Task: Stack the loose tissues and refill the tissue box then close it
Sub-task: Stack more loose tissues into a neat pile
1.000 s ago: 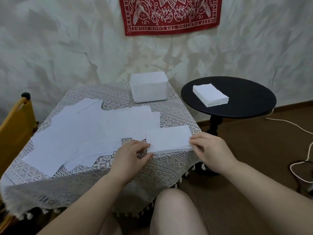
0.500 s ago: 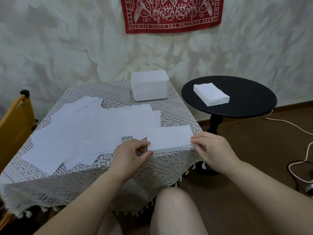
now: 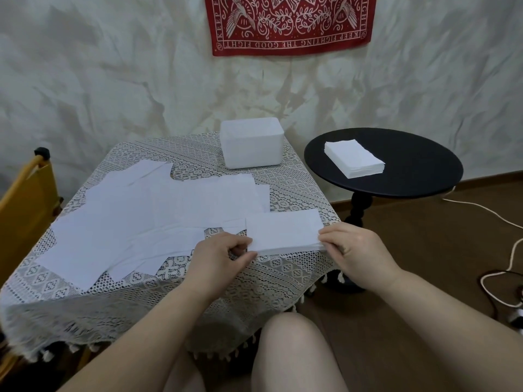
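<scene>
Wall: pale, creased covering, across the far side.

Table: square, under a cream lace cloth with tassels, centre-left.

Round side table: black, on a turned post, just right of the table's far corner.

Red cloth: hung on the wall, white bird and leaf pattern, lettering along the border.

Chair: yellow, at the left edge, partly out of frame.

Loose tissues: white sheets spread flat and overlapping across the left and middle of the table.

Tissue box: white, at the far edge of the table, beyond the loose sheets; whether it is open on top cannot be told.

Far stack: 1 neat pile of white tissues on the left part of the round side table.

Near stack: 1 thin, squared pile of tissues at the near right corner of the table, held at both short ends.

Left hand: thumb and curled fingers pinching the left end of the near stack.

Right hand: fingers curled round the right end of the near stack.

Cable: white, trailing over the brown floor at the right.
</scene>
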The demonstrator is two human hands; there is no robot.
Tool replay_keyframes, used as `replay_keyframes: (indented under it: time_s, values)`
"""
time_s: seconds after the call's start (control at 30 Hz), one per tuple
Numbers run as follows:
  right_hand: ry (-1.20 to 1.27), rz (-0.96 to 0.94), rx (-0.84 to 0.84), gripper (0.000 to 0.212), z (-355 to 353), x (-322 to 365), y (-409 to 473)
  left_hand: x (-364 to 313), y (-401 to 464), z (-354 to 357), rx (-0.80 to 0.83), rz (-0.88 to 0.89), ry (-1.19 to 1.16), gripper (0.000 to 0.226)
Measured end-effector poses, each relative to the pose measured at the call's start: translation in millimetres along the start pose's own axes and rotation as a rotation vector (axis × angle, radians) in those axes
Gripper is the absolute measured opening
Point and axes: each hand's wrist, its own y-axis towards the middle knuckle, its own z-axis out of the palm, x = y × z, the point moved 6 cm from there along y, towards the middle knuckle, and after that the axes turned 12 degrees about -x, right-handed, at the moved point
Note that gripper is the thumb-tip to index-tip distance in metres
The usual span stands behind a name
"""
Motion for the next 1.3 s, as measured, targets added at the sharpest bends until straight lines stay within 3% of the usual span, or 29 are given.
replay_keyframes:
  time_s: [0.23, 0.47, 0.87, 1.3]
  values:
    - [-0.010, 0.006, 0.038, 0.012, 2, 0, -4, 3, 0, 1, 0.011, -0.007, 0.015, 0.023]
    - [-0.092, 0.176, 0.077, 0.021, 3, -11, -3, 0, -1, 0, 0.007, 0.001, 0.013, 0.013]
    - [-0.106, 0.138, 0.132, 0.024, 4, -10, 0, 1, 0, 1, 0.033, 0.003, 0.036, 0.008]
    - [-0.046, 0.264, 0.215, 0.026, 3, -16, 5, 1, -1, 2, 0.027, 0.024, 0.017, 0.007]
